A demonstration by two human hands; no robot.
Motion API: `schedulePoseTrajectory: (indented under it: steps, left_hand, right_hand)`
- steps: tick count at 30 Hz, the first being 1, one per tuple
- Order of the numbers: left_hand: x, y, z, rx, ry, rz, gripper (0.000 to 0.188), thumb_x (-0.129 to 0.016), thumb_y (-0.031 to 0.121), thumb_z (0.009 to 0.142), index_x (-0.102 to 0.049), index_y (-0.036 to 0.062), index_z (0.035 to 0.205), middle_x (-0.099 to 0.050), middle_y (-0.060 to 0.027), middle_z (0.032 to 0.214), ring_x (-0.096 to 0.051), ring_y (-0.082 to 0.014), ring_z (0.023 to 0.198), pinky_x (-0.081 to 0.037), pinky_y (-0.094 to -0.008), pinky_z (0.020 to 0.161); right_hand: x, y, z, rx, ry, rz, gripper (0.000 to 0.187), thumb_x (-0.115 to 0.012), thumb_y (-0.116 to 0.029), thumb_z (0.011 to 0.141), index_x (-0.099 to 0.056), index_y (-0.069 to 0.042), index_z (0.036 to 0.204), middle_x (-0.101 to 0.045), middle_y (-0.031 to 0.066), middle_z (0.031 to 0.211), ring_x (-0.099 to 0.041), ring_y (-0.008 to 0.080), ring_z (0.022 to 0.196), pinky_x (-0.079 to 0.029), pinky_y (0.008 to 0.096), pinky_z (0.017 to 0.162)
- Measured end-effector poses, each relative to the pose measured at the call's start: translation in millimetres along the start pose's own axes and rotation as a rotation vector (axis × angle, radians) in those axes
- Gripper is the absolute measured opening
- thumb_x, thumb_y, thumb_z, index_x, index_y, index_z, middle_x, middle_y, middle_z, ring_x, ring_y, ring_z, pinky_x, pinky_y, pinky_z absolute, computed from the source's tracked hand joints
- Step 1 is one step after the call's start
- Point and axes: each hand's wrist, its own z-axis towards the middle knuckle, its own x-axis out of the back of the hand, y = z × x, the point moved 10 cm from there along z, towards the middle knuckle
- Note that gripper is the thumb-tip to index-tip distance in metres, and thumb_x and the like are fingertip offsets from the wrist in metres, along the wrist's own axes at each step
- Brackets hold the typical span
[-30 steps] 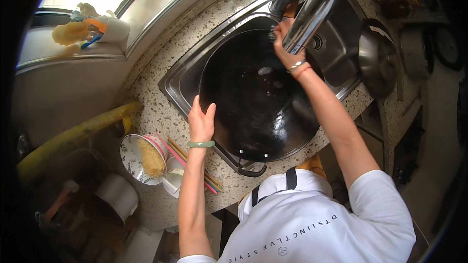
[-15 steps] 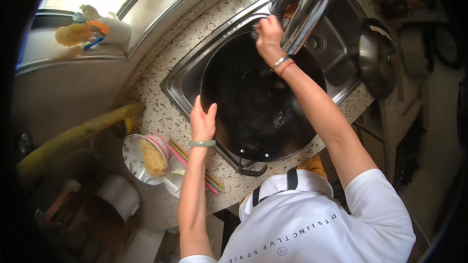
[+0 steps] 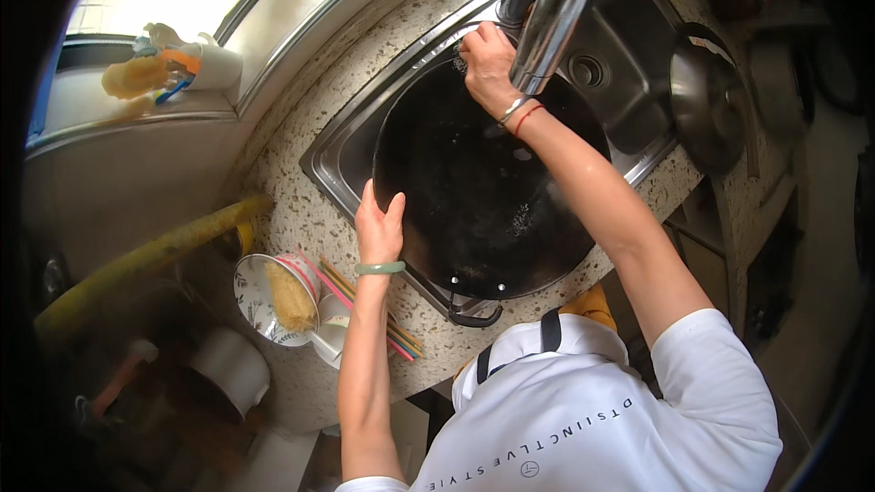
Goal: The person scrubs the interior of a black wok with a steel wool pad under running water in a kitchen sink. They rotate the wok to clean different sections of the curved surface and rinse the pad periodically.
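Note:
A large black wok (image 3: 483, 191) rests over the steel sink (image 3: 333, 159), its near loop handle (image 3: 474, 317) toward my body. My left hand (image 3: 379, 228) holds the wok's left rim, with the thumb inside and the fingers mostly hidden outside. At the far rim, my right hand (image 3: 489, 56) is closed round a wiry scouring pad (image 3: 460, 61), pressed to the wok's inner wall. Only a bit of the pad shows past my fingers. Small pale patches, perhaps suds or water, dot the dark surface.
A chrome faucet (image 3: 551, 27) overhangs the wok beside my right wrist. Right of the sink lies a metal lid (image 3: 706, 105). At the left are a patterned bowl (image 3: 255, 301) with a yellow sponge (image 3: 292, 299), chopsticks (image 3: 401, 339), and a white cup (image 3: 219, 68) on the sill.
My right hand has slid a little leftward along the wok's far rim with the scouring pad. My left hand keeps its hold on the rim.

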Motion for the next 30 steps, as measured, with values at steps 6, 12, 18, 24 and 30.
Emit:
schedulePoseTrajectory:
  steps: [6,12,18,24,30]
  left_hand:
    - [7.5,-4.1,-8.8,0.029,0.031,0.016,0.033,-0.064,0.002,0.092,-0.057,-0.003,0.123,-0.067,-0.0072,0.111,-0.061,-0.0138,0.101,-0.048,-0.029,0.093]
    - [0.4,-7.8,-0.3,-0.001,0.001,-0.035,0.033,-0.064,0.002,0.092,-0.058,-0.0029,0.123,-0.067,-0.007,0.111,-0.061,-0.0139,0.101,-0.048,-0.0289,0.093]
    - [10.0,-11.6,-8.8,0.002,0.052,-0.018,0.035,-0.065,0.003,0.091,-0.058,-0.0024,0.125,-0.068,-0.0079,0.111,-0.061,-0.0138,0.102,-0.048,-0.0293,0.093]
    - [4.1,-2.5,-2.9,0.023,0.027,0.029,0.033,-0.065,0.003,0.091,-0.059,-0.0019,0.123,-0.068,-0.0075,0.109,-0.061,-0.0139,0.1,-0.048,-0.0296,0.092]
    - [9.0,-2.3,-9.0,-0.014,0.061,0.014,0.033,-0.065,0.002,0.091,-0.058,-0.0019,0.123,-0.068,-0.007,0.108,-0.061,-0.0138,0.099,-0.049,-0.0297,0.092]
  right_hand:
    - [55.4,22.3,-15.1,-0.092,-0.025,-0.129,0.007,-0.062,0.001,0.082,-0.062,-0.005,0.084,-0.055,0.0129,0.089,-0.06,0.0323,0.087,-0.052,0.0416,0.074]
    - [-6.3,19.1,-14.6,-0.201,0.048,0.143,0.029,-0.063,-0.023,0.087,-0.058,-0.004,0.109,-0.065,0.0213,0.09,-0.063,0.0438,0.089,-0.052,0.0449,0.079]
    - [44.6,7.9,-1.4,-0.039,-0.025,-0.135,0.009,-0.063,-0.009,0.086,-0.059,-0.002,0.09,-0.055,0.0156,0.089,-0.058,0.0354,0.085,-0.048,0.043,0.073]
    - [-14.5,-17.4,-11.0,-0.009,0.06,-0.011,0.013,-0.067,-0.005,0.082,-0.058,-0.004,0.091,-0.057,0.0143,0.096,-0.06,0.0328,0.09,-0.05,0.0419,0.077]
    - [27.6,15.4,-9.4,-0.003,-0.007,-0.168,0.021,-0.064,-0.021,0.089,-0.063,-0.005,0.103,-0.063,0.0175,0.092,-0.064,0.035,0.086,-0.054,0.0432,0.073]
